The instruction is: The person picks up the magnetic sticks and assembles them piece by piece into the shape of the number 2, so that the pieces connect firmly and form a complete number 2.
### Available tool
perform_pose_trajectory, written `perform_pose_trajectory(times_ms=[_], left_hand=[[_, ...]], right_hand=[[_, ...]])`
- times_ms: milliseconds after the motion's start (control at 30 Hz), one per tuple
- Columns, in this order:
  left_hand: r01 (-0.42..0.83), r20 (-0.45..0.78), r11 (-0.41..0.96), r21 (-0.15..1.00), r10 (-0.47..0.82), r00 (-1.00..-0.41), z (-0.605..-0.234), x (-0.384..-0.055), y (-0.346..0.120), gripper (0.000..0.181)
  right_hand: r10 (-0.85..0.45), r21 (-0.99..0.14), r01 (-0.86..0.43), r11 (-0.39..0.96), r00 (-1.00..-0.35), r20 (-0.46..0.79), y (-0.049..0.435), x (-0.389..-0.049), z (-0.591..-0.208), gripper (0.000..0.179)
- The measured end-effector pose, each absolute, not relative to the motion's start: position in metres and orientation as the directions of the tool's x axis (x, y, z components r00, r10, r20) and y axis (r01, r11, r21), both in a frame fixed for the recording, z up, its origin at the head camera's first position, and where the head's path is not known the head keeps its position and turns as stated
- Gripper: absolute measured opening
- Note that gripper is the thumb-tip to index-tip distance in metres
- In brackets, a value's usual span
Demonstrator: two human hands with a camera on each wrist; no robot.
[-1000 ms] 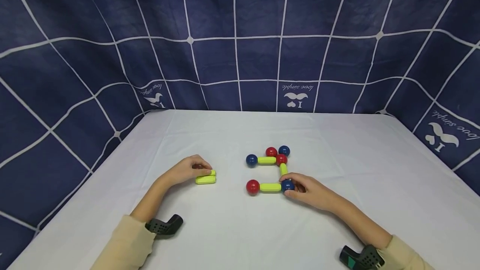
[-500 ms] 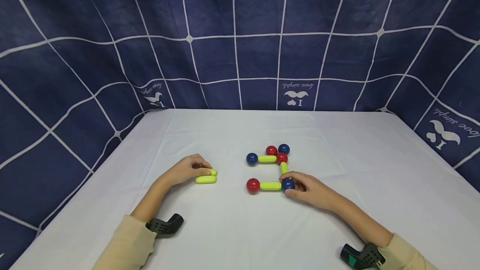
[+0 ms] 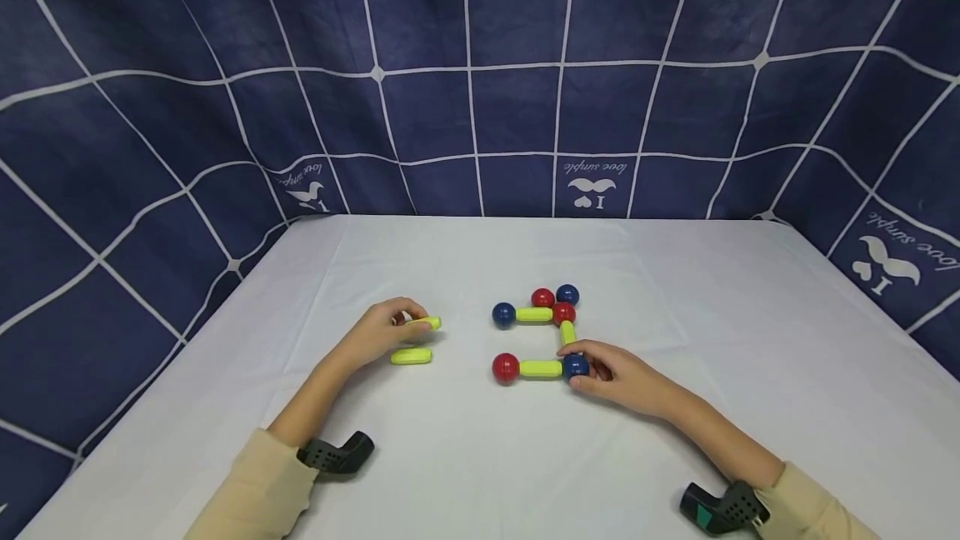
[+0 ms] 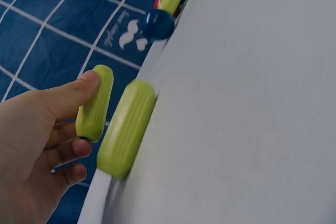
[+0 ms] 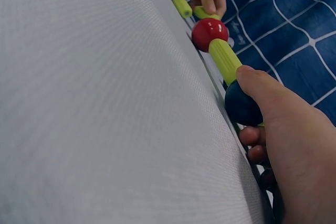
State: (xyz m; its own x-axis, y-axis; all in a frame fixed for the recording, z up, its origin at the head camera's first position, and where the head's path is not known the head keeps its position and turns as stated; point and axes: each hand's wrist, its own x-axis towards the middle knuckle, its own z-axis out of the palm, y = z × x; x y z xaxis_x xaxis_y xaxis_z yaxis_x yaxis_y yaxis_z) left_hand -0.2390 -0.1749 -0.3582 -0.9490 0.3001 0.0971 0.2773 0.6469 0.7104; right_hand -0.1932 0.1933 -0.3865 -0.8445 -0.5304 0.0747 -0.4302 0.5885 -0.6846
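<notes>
Plainly, the left hand (image 3: 379,335) pinches a yellow-green ribbed plastic-looking rod (image 4: 96,107) between thumb and fingers, apparently just clear of the white cloth-covered surface (image 3: 450,457). One end pokes out to the right of those fingers; a grip well back from that end, with the rod level, should make it easier to place. Meanwhile the right hand (image 3: 621,375) grips a glossy dark-blue ball (image 3: 575,366), thumb on the near side. Steady pressure there, straight down rather than sideways, would probably spare its joints a twist.

A second yellow-green rod (image 3: 411,356) lies loose just nearer the person than the left fingers, so a low sweep back could knock it. Left of the right fingers, a short yellow-green bar (image 3: 541,368) runs from the gripped ball to a glossy red ball (image 3: 506,368), which faces the left hand. Beyond the right fingers, a yellow-green link (image 3: 567,332) reaches a red corner ball (image 3: 564,313), from which a yellow-green crosspiece (image 3: 534,315) runs left to a blue end ball (image 3: 504,315). Another red ball (image 3: 542,297) and another blue ball (image 3: 567,295) sit close behind that corner; whether they are attached I cannot tell.
</notes>
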Motion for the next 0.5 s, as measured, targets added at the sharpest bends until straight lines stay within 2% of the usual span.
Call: perform_pose_trajectory(times_ms=[267,500], left_hand=[[0.267,0.087,0.615,0.742,0.307,-0.948,-0.344,-0.225,-0.147,0.028],[0.206,0.052,0.553,0.807,0.282,-0.958,-0.341,-0.211,-0.129,0.03]], right_hand=[[-0.533,-0.677,-0.439,0.59,-0.842,0.082,0.193,-0.193,-0.385,0.045],[-0.524,-0.687,-0.456,0.566,-0.842,0.127,0.193,-0.193,-0.386,0.043]])
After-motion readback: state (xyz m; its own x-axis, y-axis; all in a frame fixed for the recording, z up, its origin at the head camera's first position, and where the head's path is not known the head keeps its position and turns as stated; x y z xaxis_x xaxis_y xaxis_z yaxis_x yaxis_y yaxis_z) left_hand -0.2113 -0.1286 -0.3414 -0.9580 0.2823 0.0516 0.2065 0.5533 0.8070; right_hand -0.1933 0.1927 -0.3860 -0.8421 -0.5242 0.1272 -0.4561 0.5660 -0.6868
